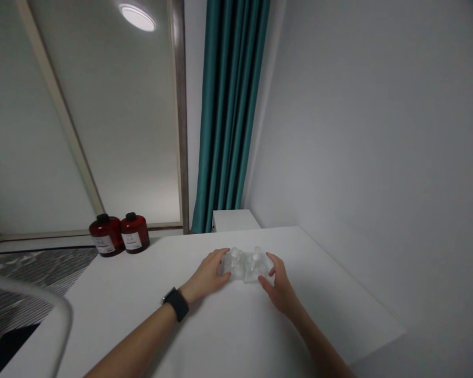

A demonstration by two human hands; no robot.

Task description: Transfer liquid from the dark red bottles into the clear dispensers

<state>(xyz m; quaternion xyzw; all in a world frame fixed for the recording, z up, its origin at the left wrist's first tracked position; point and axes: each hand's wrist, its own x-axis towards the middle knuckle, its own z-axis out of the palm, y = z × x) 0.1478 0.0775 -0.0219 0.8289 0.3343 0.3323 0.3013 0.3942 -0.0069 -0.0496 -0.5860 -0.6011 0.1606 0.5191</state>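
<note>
Two clear, see-through pieces, glass or plastic, stand side by side on a white table: a left one (236, 262) and a right one (255, 266). Each has a rounded knob-like top; their exact kind cannot be made out. My left hand (213, 270), with a dark watch (176, 303) on its wrist, grips the outer side of the left piece, thumb in front and fingers behind. My right hand (278, 286) curls round the outer side of the right piece, thumb near its front edge. The two pieces touch or nearly touch in the middle.
Two dark red bottles (134, 233) with black caps and white labels stand at the table's (228, 325) far left corner. A white cabinet (236, 219) and green curtain (228, 115) are behind. A wall (370, 184) runs along the right. A white curved bar (65, 315) is at lower left.
</note>
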